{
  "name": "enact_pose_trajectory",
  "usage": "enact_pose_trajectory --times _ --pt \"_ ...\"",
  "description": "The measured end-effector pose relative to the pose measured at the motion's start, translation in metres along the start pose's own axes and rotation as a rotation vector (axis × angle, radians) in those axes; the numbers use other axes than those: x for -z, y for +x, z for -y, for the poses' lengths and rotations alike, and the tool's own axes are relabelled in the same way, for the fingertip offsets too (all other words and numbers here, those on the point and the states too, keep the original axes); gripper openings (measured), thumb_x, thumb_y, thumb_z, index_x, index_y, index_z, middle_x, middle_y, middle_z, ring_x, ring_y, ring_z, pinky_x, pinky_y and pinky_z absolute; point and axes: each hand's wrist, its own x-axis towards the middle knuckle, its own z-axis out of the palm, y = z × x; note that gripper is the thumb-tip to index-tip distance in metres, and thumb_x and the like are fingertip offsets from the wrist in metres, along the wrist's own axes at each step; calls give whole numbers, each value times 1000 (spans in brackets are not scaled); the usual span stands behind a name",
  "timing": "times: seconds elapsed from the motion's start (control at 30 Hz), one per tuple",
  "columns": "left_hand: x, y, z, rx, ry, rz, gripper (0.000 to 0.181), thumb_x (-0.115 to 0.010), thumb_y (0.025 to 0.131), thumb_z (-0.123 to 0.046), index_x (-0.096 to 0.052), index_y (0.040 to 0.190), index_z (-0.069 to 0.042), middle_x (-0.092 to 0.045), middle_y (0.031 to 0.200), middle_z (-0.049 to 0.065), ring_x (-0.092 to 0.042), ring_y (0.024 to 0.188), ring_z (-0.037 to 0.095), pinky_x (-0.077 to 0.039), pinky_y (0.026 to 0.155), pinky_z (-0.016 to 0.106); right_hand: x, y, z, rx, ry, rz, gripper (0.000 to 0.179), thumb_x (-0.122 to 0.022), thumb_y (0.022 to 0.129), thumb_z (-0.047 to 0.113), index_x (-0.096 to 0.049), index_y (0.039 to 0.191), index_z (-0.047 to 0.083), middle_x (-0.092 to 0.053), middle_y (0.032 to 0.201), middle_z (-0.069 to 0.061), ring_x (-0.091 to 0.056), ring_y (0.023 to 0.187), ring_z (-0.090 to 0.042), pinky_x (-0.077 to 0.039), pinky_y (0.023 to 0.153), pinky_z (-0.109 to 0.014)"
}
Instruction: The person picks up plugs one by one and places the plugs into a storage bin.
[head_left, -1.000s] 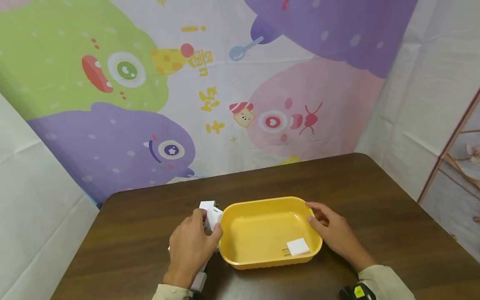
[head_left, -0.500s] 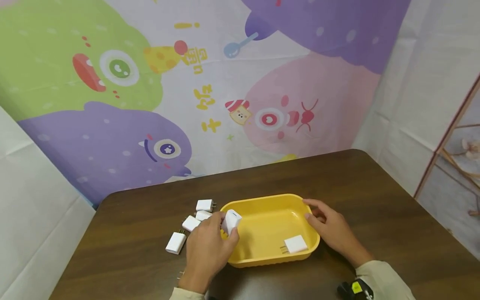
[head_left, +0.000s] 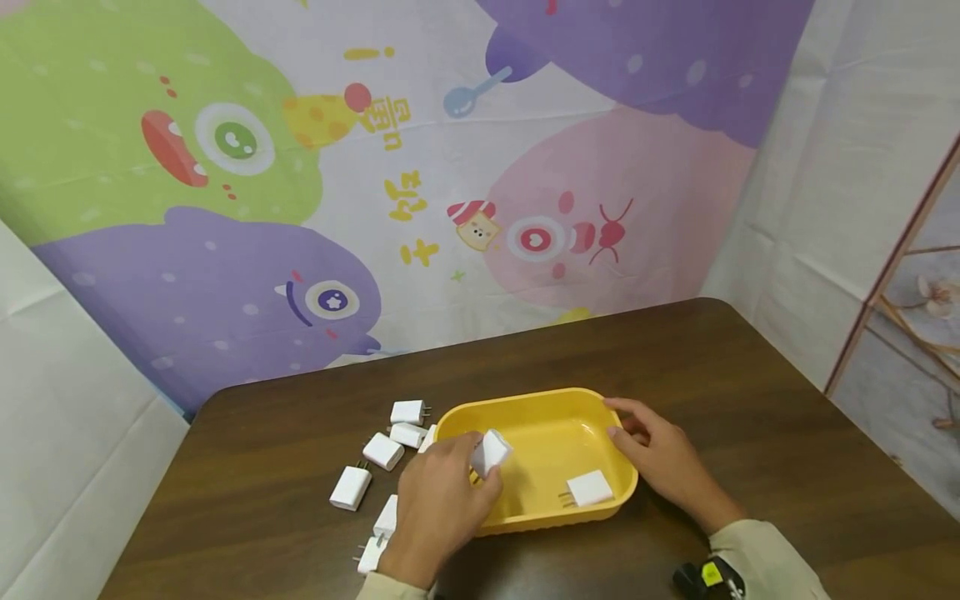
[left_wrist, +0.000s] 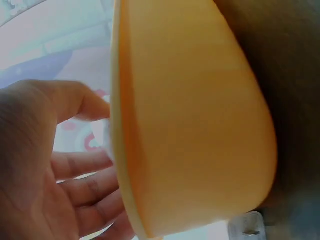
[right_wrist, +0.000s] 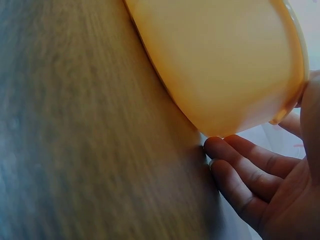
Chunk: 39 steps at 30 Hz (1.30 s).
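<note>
My left hand (head_left: 448, 500) pinches a white plug-in charger (head_left: 492, 452) between thumb and fingers, over the left part of a yellow plastic basin (head_left: 551, 442). In the left wrist view the basin's near wall (left_wrist: 195, 115) hides most of that charger. A second white charger (head_left: 590, 488) lies in the basin's right front corner, prongs pointing left. At the right end my right hand (head_left: 663, 454) holds the basin, thumb over the rim and fingers against the outside. The right wrist view shows the fingers (right_wrist: 242, 172) at the basin's outer wall (right_wrist: 220, 60).
Several more white chargers lie left of the basin, among them one at the back (head_left: 408, 412) and one farthest left (head_left: 350, 487). Others sit beside my left wrist, partly covered by it. The brown wooden table (head_left: 660, 350) meets a cartoon-printed cloth (head_left: 442, 317) behind.
My left hand has carried the charger rightward from the table beside the basin to over its inside. The chargers on the table have come into view. My right hand keeps its hold.
</note>
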Motion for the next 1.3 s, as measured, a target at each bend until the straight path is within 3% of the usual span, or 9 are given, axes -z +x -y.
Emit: enact_pose_trajectory --times 0.2,0.4,0.63,0.87,1.13,1.3 --pt "0 5 -3 -40 15 131 33 -76 79 -38 -71 100 -13 -65 76 -3 -60 62 18 -43 53 34 0 1 0 2 -19 1 40 -64 99 26 -57 138 19 -69 102 -8 -63 80 -17 -52 68 -28" --pt "0 10 -9 -95 42 182 31 -77 80 -42 -68 89 -14 -59 66 -7 -53 55 14 -37 47 32 -1 0 0 10 -15 -13 40 -64 99 27 -58 137 18 -68 100 -8 -62 78 -17 -51 67 -28" --pt "0 21 -18 -108 87 308 27 -72 82 -39 -60 80 -15 -48 62 -7 -49 54 13 -37 47 32 -1 0 -1 18 -22 -9 39 -64 99 27 -58 137 18 -69 102 -8 -63 80 -16 -52 68 -28" --pt "-5 33 -29 -131 111 368 21 -68 81 -33 -58 77 -15 -46 60 -6 -46 52 13 -38 47 34 -2 0 -2 36 -19 -19 39 -64 99 29 -59 137 17 -70 100 -6 -63 79 -16 -51 67 -28" --pt "-15 43 -44 -133 138 444 27 -70 84 -39 -59 78 -15 -46 59 -5 -44 51 12 -36 45 33 -2 -1 0 23 -14 -19 38 -65 99 25 -60 135 17 -70 99 -6 -63 80 -15 -51 68 -28" --pt "-24 50 -52 -145 150 460 30 -70 86 -41 -62 78 -14 -48 60 -4 -45 52 13 -37 46 33 -2 0 2 24 -8 -30 37 -65 98 25 -61 135 18 -70 99 -6 -63 80 -16 -51 68 -27"
